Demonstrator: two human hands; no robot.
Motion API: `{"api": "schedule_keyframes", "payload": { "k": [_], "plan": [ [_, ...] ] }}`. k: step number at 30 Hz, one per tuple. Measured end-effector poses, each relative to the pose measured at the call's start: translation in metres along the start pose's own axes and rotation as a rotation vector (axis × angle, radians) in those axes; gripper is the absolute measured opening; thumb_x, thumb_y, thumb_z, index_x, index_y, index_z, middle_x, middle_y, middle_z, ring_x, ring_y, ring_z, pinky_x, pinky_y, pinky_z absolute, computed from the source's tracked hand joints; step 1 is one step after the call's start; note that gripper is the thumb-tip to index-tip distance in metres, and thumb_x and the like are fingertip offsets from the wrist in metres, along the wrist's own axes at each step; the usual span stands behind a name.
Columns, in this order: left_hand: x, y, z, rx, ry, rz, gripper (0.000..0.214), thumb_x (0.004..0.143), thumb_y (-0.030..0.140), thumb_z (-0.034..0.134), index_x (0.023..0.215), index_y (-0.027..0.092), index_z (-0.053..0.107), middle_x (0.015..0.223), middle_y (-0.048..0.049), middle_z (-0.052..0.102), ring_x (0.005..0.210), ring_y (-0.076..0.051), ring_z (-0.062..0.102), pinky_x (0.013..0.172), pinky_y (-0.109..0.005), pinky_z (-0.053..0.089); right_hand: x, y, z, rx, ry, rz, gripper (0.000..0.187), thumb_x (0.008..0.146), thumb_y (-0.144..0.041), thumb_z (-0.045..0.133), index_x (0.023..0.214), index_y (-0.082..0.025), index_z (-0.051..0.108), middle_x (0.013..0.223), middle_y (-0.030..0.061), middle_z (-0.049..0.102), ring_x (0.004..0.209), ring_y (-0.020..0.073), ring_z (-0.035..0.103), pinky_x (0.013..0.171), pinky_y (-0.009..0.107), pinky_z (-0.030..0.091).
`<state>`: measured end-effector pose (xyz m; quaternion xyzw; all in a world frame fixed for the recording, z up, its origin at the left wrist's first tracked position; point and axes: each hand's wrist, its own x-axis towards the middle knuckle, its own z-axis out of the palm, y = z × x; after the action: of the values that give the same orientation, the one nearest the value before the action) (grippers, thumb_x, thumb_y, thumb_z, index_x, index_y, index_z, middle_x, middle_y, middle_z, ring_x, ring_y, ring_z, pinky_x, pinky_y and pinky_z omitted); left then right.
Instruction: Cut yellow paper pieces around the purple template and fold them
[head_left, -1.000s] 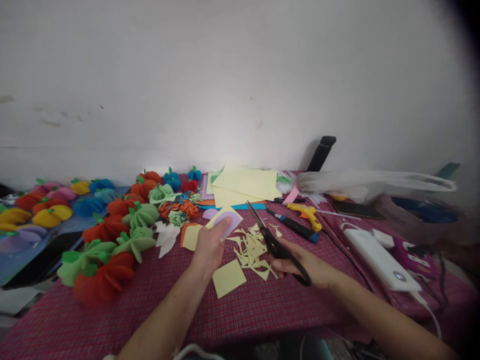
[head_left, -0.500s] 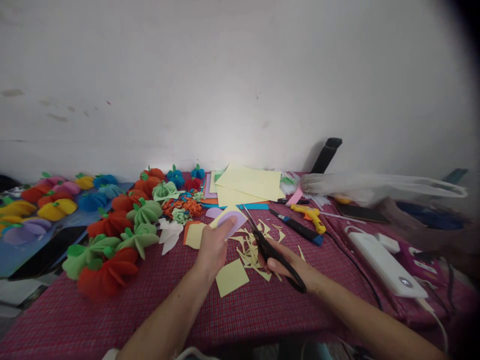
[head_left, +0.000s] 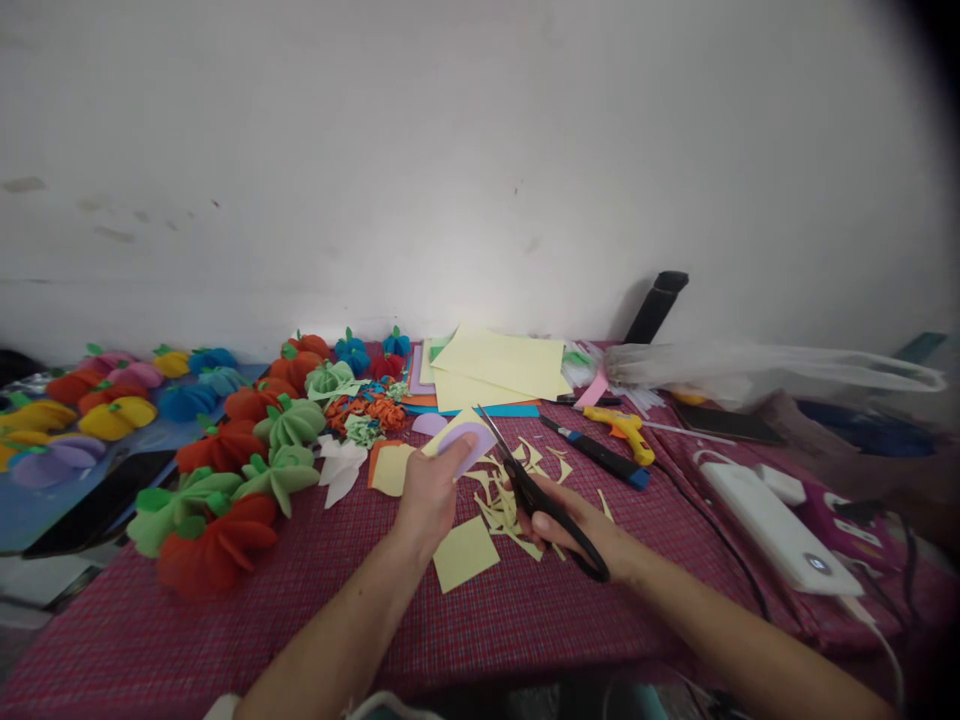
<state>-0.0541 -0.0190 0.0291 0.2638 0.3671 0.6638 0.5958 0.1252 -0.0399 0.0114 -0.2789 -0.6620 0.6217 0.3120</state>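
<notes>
My left hand (head_left: 431, 495) pinches a folded lilac paper piece backed by pale yellow paper (head_left: 466, 440), held just above the red checked tablecloth (head_left: 300, 620). My right hand (head_left: 581, 525) grips black scissors (head_left: 536, 490), whose blades point up and left, their tips close to the right edge of the held paper. Under both hands lie pale yellow paper scraps (head_left: 506, 495) and a yellow paper square (head_left: 465, 552).
Several paper pumpkins in red, green, yellow and blue (head_left: 225, 470) fill the left side. Yellow sheets (head_left: 499, 370) lie at the back, with a craft knife (head_left: 600, 455), a yellow glue gun (head_left: 622, 428), a white power bank (head_left: 776, 525) and a clear plastic bag (head_left: 750, 365) to the right.
The right hand has brought the scissors leftwards, nearer to the held paper. The left hand has stayed almost still.
</notes>
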Motion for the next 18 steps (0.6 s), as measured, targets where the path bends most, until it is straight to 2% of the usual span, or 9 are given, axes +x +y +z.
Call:
{"api": "schedule_keyframes", "payload": {
  "k": [11,18],
  "plan": [
    [0.0003,-0.0014,0.0001,-0.006,0.025,0.009,0.024,0.058,0.022,0.073,0.077,0.009,0.068,0.075,-0.0076,0.07,0.066,-0.017,0.063,0.069,-0.032,0.049,0.0012,0.0002,0.0019,0.032,-0.014,-0.024,0.038,0.084,-0.039,0.051,0.115,-0.019,0.044,0.071,-0.0022,0.044,0.057,0.0078,0.038,0.052,0.021,0.033],
    [0.0014,-0.0004,0.0,-0.006,0.042,0.007,0.023,0.057,0.022,0.074,0.076,0.01,0.068,0.074,-0.007,0.07,0.066,-0.017,0.063,0.07,-0.032,0.049,0.0003,0.0006,0.0014,-0.005,0.009,-0.02,0.041,0.083,-0.041,0.052,0.117,-0.019,0.043,0.075,-0.0005,0.046,0.063,0.0093,0.042,0.054,0.021,0.033]
  ]
}}
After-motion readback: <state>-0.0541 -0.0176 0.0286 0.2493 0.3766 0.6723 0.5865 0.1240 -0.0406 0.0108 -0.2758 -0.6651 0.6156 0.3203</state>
